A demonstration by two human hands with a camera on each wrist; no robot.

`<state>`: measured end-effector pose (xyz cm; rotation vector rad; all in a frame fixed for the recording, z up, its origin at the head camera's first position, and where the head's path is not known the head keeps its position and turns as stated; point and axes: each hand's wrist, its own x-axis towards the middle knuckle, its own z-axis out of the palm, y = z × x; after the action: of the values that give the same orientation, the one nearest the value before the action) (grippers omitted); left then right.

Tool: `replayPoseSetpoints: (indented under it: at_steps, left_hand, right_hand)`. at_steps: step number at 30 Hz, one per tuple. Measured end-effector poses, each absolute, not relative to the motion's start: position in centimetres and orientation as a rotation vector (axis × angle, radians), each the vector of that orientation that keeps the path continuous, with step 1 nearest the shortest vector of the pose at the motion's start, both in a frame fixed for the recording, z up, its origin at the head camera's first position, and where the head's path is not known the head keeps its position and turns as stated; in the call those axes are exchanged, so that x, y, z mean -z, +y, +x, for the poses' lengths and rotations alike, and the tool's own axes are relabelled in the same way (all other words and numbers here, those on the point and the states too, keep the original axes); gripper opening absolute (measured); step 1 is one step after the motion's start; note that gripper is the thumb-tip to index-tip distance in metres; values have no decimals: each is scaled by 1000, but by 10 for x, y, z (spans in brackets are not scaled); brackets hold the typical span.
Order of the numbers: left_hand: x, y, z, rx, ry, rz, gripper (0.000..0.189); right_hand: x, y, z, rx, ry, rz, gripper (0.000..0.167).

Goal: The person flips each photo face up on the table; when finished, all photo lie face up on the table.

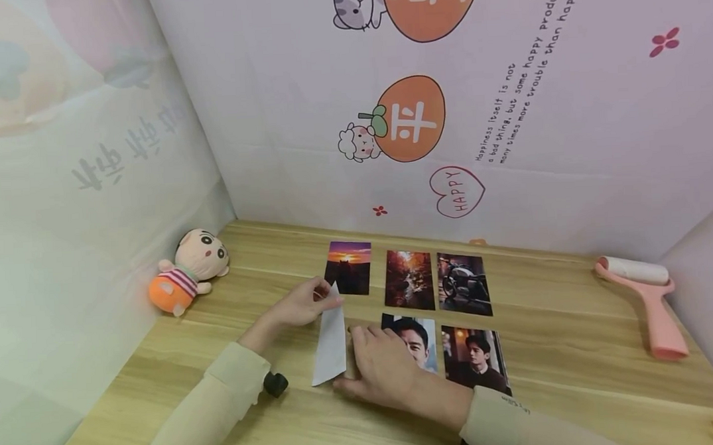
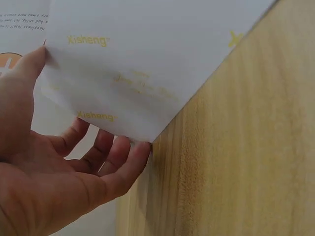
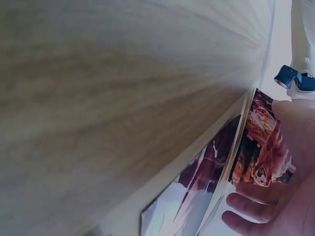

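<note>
A photo print (image 1: 331,346) stands tilted over the wooden table (image 1: 270,425), its white back toward the left. Yellow "Xisheng" lettering shows on that back in the left wrist view. My left hand (image 1: 303,303) grips its far end, thumb at one corner and fingertips along the edge (image 2: 64,177). At the near end, my right hand (image 1: 382,367) holds the print between thumb and fingers. The right wrist view shows its red-orange picture side (image 3: 261,142), partly covered by the thumb. Under the right hand lies a portrait photo (image 1: 421,332), partly hidden.
A sunset photo (image 1: 348,266), a stream photo (image 1: 409,280) and a motorcycle photo (image 1: 463,284) lie in the back row. Another portrait (image 1: 476,363) lies near the right forearm. A plush doll (image 1: 185,273) sits left, a pink-handled roller (image 1: 649,296) right. Printed cloth walls (image 1: 292,119) enclose the table.
</note>
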<state>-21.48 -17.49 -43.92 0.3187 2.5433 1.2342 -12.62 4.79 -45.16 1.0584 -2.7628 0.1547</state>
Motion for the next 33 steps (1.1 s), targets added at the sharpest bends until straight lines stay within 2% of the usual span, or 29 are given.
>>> replayPoseSetpoints:
  at_steps: [7,16,28,33]
  left_hand:
    - [441,-173,-215,-1362,2435,269,47]
    - [440,-177,-211,-1634,2168,205,40]
    - [444,-191,-208,-1752,1848,330,57]
    - [447,-199,-208,-1759,1837,288,59]
  right_hand:
    - [446,46,-128,-225,-2877,1101,98]
    - [443,46,-127,-291,-2869,1219,84]
    - [445,48,-129,-391,-2893,1467,73]
    - [444,50,-131,-345,-2944,1522,71]
